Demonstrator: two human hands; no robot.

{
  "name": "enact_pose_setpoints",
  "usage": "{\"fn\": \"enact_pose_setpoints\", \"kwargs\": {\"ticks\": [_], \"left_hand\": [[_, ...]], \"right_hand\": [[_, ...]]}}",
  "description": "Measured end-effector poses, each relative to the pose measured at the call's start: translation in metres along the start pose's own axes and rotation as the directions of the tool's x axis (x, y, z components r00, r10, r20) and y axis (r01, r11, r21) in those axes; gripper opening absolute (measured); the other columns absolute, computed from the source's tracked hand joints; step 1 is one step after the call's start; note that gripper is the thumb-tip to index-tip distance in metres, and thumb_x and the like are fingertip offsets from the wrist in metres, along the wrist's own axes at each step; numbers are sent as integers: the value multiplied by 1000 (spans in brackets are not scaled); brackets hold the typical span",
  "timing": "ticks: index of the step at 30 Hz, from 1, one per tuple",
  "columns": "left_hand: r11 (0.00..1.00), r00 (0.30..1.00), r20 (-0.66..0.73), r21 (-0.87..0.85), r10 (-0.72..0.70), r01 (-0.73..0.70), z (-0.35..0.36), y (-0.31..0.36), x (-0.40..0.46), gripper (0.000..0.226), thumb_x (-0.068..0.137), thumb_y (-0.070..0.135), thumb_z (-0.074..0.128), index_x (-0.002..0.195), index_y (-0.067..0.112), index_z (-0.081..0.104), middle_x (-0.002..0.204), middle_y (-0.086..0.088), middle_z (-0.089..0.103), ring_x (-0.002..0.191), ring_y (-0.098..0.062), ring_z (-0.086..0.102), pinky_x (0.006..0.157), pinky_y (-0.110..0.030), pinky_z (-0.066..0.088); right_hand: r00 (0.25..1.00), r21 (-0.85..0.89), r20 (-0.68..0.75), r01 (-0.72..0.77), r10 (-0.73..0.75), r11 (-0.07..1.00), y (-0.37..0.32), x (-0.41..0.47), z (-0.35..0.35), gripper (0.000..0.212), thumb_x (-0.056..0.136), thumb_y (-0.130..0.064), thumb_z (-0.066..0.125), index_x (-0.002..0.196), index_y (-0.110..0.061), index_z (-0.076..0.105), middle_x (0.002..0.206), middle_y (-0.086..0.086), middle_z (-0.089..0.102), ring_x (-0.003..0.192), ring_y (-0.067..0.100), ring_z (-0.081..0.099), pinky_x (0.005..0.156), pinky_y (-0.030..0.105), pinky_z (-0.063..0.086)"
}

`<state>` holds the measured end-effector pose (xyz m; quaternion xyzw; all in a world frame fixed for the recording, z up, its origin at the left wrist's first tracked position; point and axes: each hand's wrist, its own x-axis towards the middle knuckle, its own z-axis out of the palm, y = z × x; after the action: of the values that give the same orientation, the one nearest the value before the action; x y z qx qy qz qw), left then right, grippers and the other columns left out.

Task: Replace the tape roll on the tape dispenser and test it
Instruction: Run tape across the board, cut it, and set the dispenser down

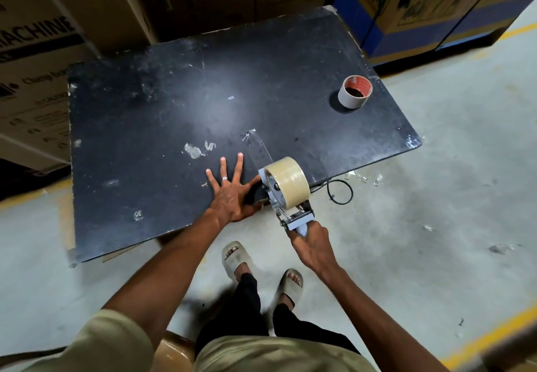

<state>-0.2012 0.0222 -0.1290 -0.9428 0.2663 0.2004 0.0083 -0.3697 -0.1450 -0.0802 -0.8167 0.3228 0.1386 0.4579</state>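
Observation:
A metal tape dispenser (286, 211) carries a full roll of clear tape (287, 181) at the near right edge of the black table (151, 110). My right hand (312, 243) is shut around its handle, below the table edge. A strip of clear tape (260, 146) runs from the dispenser away across the tabletop and lies stuck to it. My left hand (231, 193) rests flat on the table, fingers spread, just left of the dispenser, its thumb beside the strip's near end. An empty cardboard tape core (354, 91) stands at the table's far right.
Large cardboard boxes (43, 66) stand behind and left of the table. A black cable (340, 191) loops on the concrete floor under the table's right edge, with tape scraps (369, 178) nearby. My sandalled feet (261, 267) are below the near edge.

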Motion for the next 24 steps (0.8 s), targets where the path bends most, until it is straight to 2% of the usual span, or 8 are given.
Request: {"fn": "enact_pose_setpoints", "kwargs": {"ticks": [3,6,10,13,21,24], "left_hand": [[1000,1000,17,-16,-2,2,4,-1,0,84,83,78,51,152,58,7,160,-3,-41,145,-49,-33,107,-79,-16],[999,1000,29,-33,-1,2,3,-2,1,83,83,77,53,152,57,12,160,-2,-40,146,-47,-33,107,-78,-17],[998,1000,26,-60,-5,7,4,-3,0,83,82,79,53,152,57,15,161,0,-38,147,-44,-32,108,-77,-19],[998,1000,22,-51,-20,21,6,-3,2,84,80,80,52,151,58,12,160,1,-40,148,-43,-31,107,-77,-19],[998,996,74,-21,-53,55,5,-1,6,91,78,82,52,150,58,2,158,-1,-43,147,-45,-32,106,-78,-18],[998,996,72,-28,-47,49,8,-2,7,92,77,83,52,151,59,2,158,0,-44,147,-45,-32,106,-78,-19]], "right_hand": [[991,142,127,-47,29,989,-3,4,-4,20,84,-29,65,70,-15,61,59,1,63,54,21,57,58,33,46],[987,169,164,-31,3,985,1,7,-4,18,82,-26,62,66,-20,56,55,-2,55,48,18,54,55,37,46],[993,153,119,0,-19,988,-1,5,-2,22,76,-34,57,59,-23,50,52,-7,48,51,19,42,53,34,38],[994,125,96,42,-54,991,-5,-1,-4,26,77,-31,55,57,-20,42,51,-6,47,48,18,42,51,30,37],[995,24,73,65,-66,998,4,-6,-2,33,86,-20,59,59,-22,39,56,-4,47,49,14,40,45,22,31],[997,28,72,39,-41,999,6,-7,-2,33,86,-20,60,60,-21,41,58,-3,48,51,16,42,48,26,32]]}}
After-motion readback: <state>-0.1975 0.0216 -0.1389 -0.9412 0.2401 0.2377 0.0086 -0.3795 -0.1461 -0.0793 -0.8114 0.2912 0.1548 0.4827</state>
